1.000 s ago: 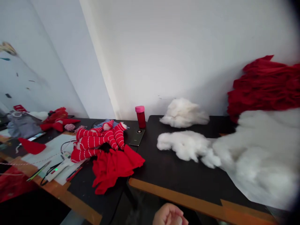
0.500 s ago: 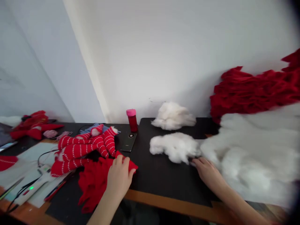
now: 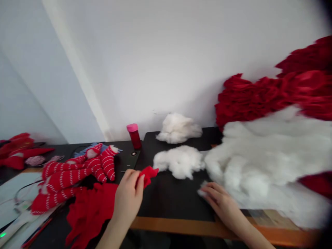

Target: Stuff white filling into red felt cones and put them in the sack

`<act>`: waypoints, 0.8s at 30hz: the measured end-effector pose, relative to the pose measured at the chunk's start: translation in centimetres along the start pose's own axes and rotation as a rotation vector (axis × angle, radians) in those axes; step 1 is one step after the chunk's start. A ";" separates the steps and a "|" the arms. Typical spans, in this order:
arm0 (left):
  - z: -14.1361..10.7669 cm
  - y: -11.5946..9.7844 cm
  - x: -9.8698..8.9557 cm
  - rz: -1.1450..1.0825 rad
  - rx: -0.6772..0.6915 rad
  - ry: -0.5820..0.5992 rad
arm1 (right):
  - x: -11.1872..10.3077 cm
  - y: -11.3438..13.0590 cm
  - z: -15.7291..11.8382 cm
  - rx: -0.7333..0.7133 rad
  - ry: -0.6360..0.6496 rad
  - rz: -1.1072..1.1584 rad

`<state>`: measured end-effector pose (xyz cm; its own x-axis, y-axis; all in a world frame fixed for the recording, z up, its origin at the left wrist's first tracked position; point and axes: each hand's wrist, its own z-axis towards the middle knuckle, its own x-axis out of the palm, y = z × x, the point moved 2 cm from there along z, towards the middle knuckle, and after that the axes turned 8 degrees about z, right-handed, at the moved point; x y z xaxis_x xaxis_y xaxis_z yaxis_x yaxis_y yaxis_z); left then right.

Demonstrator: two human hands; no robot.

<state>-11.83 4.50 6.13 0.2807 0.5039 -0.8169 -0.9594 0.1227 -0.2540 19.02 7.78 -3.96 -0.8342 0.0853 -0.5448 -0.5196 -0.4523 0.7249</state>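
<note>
My left hand (image 3: 129, 195) pinches a small piece of red fabric (image 3: 148, 175) between thumb and fingers, held above the black table. Beneath and to the left of that wrist lies a heap of red fabric pieces (image 3: 89, 211). My right hand (image 3: 220, 204) is closed on a small tuft of white stuffing (image 3: 202, 192), close to the table's front edge. Between and beyond the hands sits a loose clump of white stuffing (image 3: 178, 162). A large mass of white stuffing (image 3: 269, 159) fills the table to the right of my right hand.
Red-and-white striped stuffed pieces (image 3: 67, 176) lie at the left beside a phone (image 3: 131, 159). A red bottle with a pink lid (image 3: 135, 136) stands near the wall. Another clump of stuffing (image 3: 178, 128) and piled dark red fabric (image 3: 259, 97) are behind. A white corded tool (image 3: 20, 221) lies at front left.
My left hand has lifted the red fabric piece off the heap. My right hand has drawn away from the white clump towards the front edge with a tuft. The view has swung right.
</note>
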 end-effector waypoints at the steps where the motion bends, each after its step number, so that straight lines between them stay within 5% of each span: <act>1: -1.2 -1.3 1.4 0.017 0.092 -0.031 | 0.0 0.2 -0.2 0.005 0.000 0.011; 6: -6.4 -4.4 7.8 0.005 0.330 0.147 | -1.1 0.2 -0.4 0.233 -0.043 0.412; 10: -6.7 -3.6 8.1 -0.074 0.270 0.174 | -1.6 -0.9 -0.4 0.387 -0.166 0.642; 14: -5.9 -6.1 7.5 -0.457 0.083 0.222 | -0.3 -0.1 -0.3 0.501 -0.259 0.978; 18: -4.9 -11.6 9.2 -1.096 -0.332 0.430 | 2.1 2.9 -0.1 0.525 -0.250 1.234; 21: -4.1 -13.8 10.7 -1.189 -0.504 0.385 | 3.2 4.0 0.0 0.536 -0.298 1.354; 24: -3.7 -13.5 11.7 -1.144 -0.556 0.345 | 2.4 3.0 0.4 0.532 -0.491 1.461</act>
<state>4.55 5.54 -1.92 0.9929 0.0983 -0.0676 -0.0602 -0.0762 -0.9953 15.38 6.96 -2.91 -0.5676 0.1892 0.8013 0.8068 -0.0661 0.5871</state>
